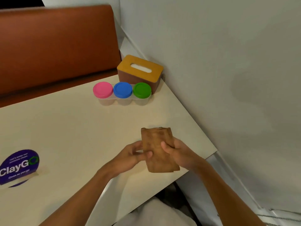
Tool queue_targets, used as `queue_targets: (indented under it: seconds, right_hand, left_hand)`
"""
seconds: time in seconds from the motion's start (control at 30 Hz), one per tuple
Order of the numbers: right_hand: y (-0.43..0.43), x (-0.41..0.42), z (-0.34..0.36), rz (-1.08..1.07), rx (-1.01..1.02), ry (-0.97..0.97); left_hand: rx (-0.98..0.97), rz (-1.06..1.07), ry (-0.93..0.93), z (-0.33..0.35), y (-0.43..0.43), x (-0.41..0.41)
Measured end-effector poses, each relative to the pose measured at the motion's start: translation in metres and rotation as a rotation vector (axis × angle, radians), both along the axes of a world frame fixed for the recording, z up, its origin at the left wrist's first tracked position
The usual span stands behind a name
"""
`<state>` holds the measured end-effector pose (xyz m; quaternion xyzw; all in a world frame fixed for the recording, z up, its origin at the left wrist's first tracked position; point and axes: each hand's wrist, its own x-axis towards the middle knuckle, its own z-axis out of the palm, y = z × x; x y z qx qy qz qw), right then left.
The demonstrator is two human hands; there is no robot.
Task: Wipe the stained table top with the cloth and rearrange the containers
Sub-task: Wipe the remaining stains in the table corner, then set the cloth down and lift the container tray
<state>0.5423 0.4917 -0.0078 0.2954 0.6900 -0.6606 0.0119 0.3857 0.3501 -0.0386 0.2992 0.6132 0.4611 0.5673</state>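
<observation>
A folded brown cloth (157, 144) is held upright just above the cream table top (73, 128), near its right front edge. My left hand (135, 154) pinches the cloth's left edge. My right hand (177, 152) grips its right side, thumb across the front. At the far right of the table stands a clear rack of three containers with a pink lid (103, 89), a blue lid (122, 89) and a green lid (142, 90). Right behind them sits a brown tissue box with a yellow top (140, 69).
A purple oval "ClayGo" sign (17, 167) stands in a holder at the table's left. A brown padded bench back (57, 46) runs behind the table. A grey wall (228, 79) closes the right side, close to the table edge.
</observation>
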Motion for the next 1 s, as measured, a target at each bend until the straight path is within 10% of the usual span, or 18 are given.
queue_targets:
  seconds: [0.43, 1.0]
  right_hand:
    - [0.089, -0.044, 0.004, -0.244, 0.013, 0.070]
    - [0.248, -0.109, -0.051, -0.043, 0.433, -0.246]
  left_hand:
    - [0.039, 0.321, -0.037, 0.016, 0.090, 0.012]
    - [-0.261, 0.611, 0.226, -0.028, 0.241, 0.007]
